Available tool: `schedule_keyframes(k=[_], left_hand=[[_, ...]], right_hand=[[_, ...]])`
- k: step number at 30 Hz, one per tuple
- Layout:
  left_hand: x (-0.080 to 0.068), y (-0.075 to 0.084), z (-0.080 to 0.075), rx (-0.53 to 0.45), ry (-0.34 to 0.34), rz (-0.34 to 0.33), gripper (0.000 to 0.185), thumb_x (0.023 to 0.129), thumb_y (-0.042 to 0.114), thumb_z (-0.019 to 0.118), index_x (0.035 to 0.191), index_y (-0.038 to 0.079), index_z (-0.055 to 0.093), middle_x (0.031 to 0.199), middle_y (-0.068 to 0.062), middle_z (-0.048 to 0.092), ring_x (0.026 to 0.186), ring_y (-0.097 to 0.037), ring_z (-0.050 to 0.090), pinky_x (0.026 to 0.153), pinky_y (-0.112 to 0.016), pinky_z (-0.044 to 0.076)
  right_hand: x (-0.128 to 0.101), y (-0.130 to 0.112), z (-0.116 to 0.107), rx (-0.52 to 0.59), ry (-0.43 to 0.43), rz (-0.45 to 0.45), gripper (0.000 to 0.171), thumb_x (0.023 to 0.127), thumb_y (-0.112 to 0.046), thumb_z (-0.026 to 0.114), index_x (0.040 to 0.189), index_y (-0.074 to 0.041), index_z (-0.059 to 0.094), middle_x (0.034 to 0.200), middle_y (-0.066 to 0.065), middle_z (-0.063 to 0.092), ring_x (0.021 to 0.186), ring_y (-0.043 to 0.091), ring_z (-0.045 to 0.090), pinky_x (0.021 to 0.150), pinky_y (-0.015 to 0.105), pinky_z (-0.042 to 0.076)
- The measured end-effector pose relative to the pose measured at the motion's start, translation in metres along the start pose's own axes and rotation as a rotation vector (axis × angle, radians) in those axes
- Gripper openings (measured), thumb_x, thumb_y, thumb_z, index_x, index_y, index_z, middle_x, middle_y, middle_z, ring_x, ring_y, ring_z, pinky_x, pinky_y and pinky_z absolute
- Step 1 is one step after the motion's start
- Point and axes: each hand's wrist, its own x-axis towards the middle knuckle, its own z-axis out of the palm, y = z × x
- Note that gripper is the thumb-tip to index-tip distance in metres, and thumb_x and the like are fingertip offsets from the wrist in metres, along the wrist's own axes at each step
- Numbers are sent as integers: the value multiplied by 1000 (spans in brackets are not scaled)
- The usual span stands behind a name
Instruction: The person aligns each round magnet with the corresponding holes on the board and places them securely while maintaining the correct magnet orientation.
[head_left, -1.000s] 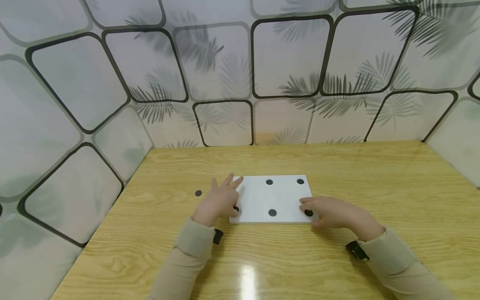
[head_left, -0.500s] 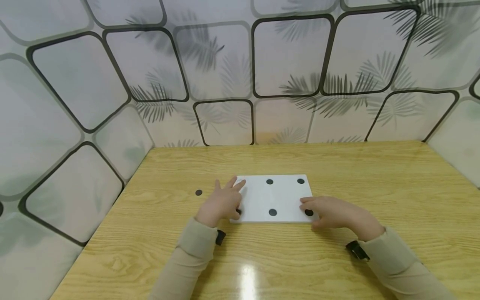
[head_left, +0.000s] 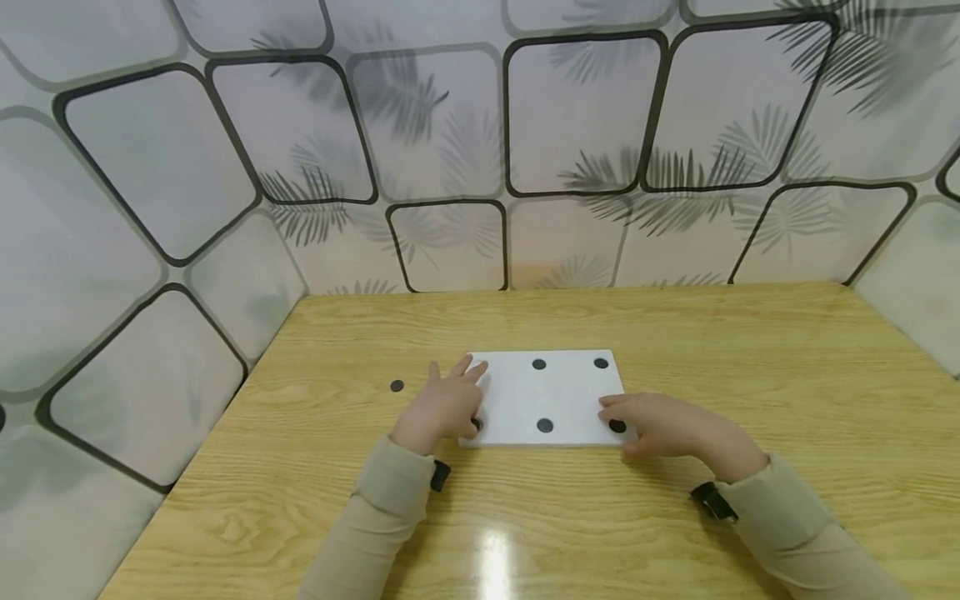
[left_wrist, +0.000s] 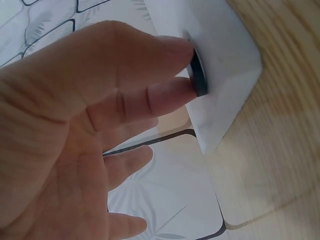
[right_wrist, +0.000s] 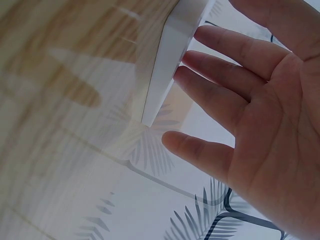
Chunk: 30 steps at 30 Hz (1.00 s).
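A white board lies flat on the wooden table with several black discs on it. My left hand is at the board's near-left corner. Its thumb and forefinger pinch a black disc that sits against the board; the other fingers are spread. My right hand rests at the near-right corner with straight fingers against the board's edge, its fingertips beside another disc. More discs lie at the far middle, far right and near middle.
One loose black disc lies on the table left of the board. Patterned panels wall the table in at the back and on both sides. Bare wood stretches right of the board and in front of it.
My left hand has slid slightly right and toward me at the board's corner, the pinched disc moving with it. The right hand and board have stayed still.
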Motion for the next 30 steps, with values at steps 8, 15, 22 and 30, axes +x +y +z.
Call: schedule_keyframes(k=[8, 15, 22, 30], left_hand=[[3, 0, 2, -4, -4, -8, 28, 73, 12, 69, 52, 13, 52, 143, -6, 25, 133, -24, 9, 97, -64, 10], [3, -1, 2, -3, 20, 2, 27, 74, 11, 69, 54, 14, 51, 141, -6, 29, 132, -25, 13, 97, -64, 12], [3, -1, 2, -8, 25, 6, 27, 73, 10, 70, 53, 14, 51, 140, -5, 31, 132, -24, 15, 97, -64, 12], [2, -1, 2, -19, 17, -2, 28, 73, 10, 70, 52, 14, 51, 140, -4, 31, 132, -24, 14, 98, -63, 11]], right_hand=[[-1, -1, 0, 7, 1, -9, 43, 74, -7, 68, 114, 3, 56, 127, 20, 45, 115, 36, 42, 92, 48, 36], [-1, -1, 0, 6, -1, -7, 44, 74, -8, 69, 114, 3, 56, 127, 20, 45, 115, 36, 41, 93, 48, 36], [-1, -2, -1, 12, -1, 1, 43, 74, -8, 68, 114, 3, 56, 128, 19, 44, 116, 37, 41, 94, 49, 34], [-1, -2, -1, 6, -1, -8, 43, 74, -7, 68, 114, 5, 56, 127, 21, 45, 115, 37, 41, 93, 49, 35]])
